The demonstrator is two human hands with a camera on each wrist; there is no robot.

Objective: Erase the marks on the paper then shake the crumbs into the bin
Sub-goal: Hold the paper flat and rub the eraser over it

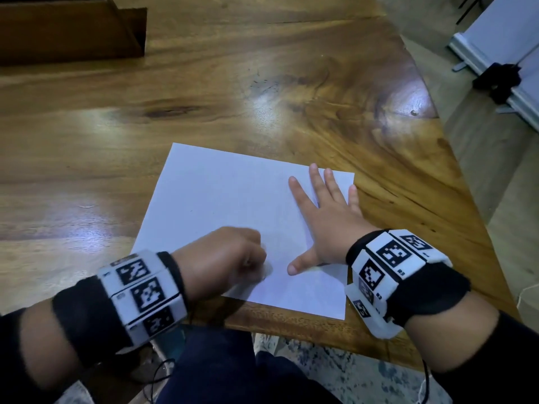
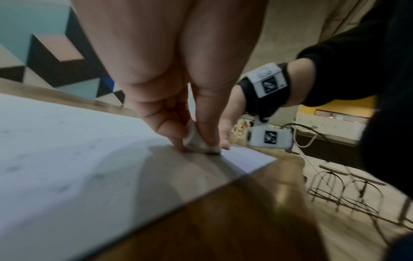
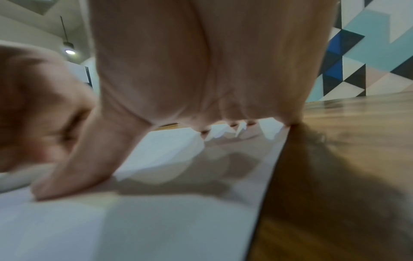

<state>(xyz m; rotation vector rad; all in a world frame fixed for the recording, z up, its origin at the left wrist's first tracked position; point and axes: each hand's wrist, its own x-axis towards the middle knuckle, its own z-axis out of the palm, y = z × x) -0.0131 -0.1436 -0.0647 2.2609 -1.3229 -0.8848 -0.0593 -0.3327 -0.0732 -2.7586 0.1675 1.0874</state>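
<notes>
A white sheet of paper (image 1: 221, 199) lies on the wooden table (image 1: 204, 91) near its front edge. My left hand (image 1: 230, 258) is blurred and pinches a small white eraser (image 2: 196, 141) between thumb and fingers, pressing it on the paper (image 2: 67, 159) near the sheet's front edge. My right hand (image 1: 323, 214) lies flat with spread fingers on the right part of the sheet, thumb stretched toward the left hand. In the right wrist view the palm (image 3: 201, 70) arches over the paper (image 3: 134, 220). Faint grey specks show on the sheet in the left wrist view. No bin is in view.
A dark wooden box (image 1: 67, 30) stands at the table's back left. The table's right edge (image 1: 455, 170) curves off to a pale floor with a white board and black clamp (image 1: 501, 77). Wire stools (image 2: 348, 190) stand beyond the table's edge. My dark trousers (image 1: 233, 371) are below the front edge.
</notes>
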